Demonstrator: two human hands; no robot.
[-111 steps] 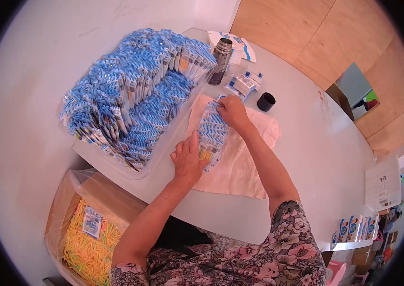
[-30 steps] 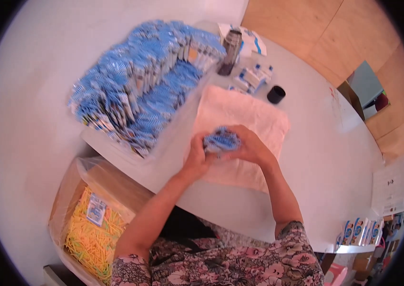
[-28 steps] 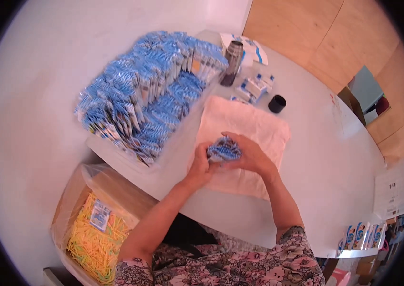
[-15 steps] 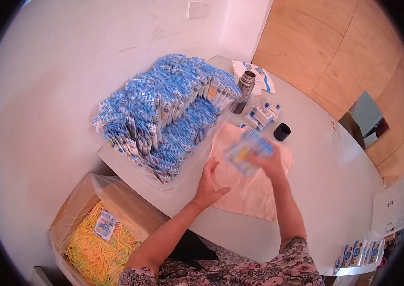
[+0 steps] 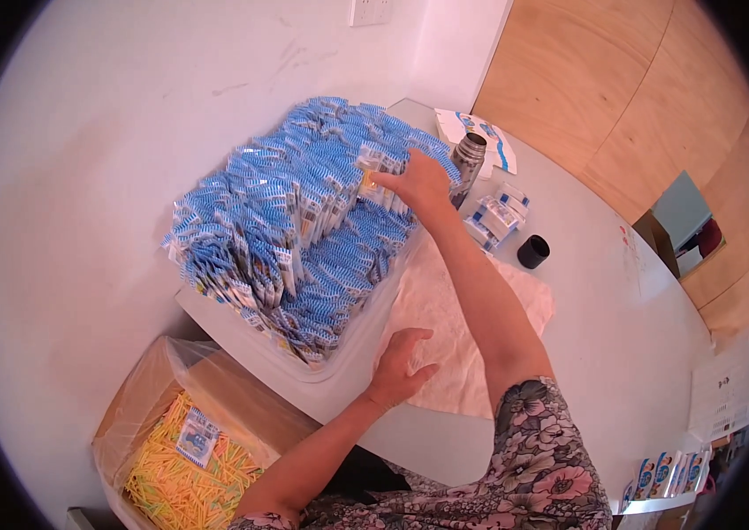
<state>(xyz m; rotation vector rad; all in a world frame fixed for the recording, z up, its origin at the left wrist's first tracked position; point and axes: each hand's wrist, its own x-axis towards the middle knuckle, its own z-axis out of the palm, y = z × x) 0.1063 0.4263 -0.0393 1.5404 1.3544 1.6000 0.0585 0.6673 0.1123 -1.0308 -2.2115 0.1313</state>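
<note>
A clear plastic tub [image 5: 326, 367] holds densely packed rows of small blue-and-white packets [image 5: 304, 150], heaped above its rim at the back. At the tub's far right side, my right hand [image 5: 423, 184] grips a small bunch of packets [image 5: 374, 163] with a yellow patch, thumb on the front face; its other fingers are partly hidden behind them. Over the near left edge of a pink cloth [image 5: 454, 336], my left hand [image 5: 399, 371] is empty, its thumb and fingers apart.
An open metal flask [image 5: 470, 157], its black cap [image 5: 533, 252] and several white-and-blue packs [image 5: 498, 216] are on the grey table [image 5: 604, 353]. Below left, a plastic-lined carton [image 5: 233, 389] contains yellow, orange and green sticks [image 5: 180, 481] with one packet on top. A wall stands behind the tub.
My right hand has carried the packets from above the cloth leftward and away from me to the tub. My left hand has shifted slightly nearer me and stays empty.
</note>
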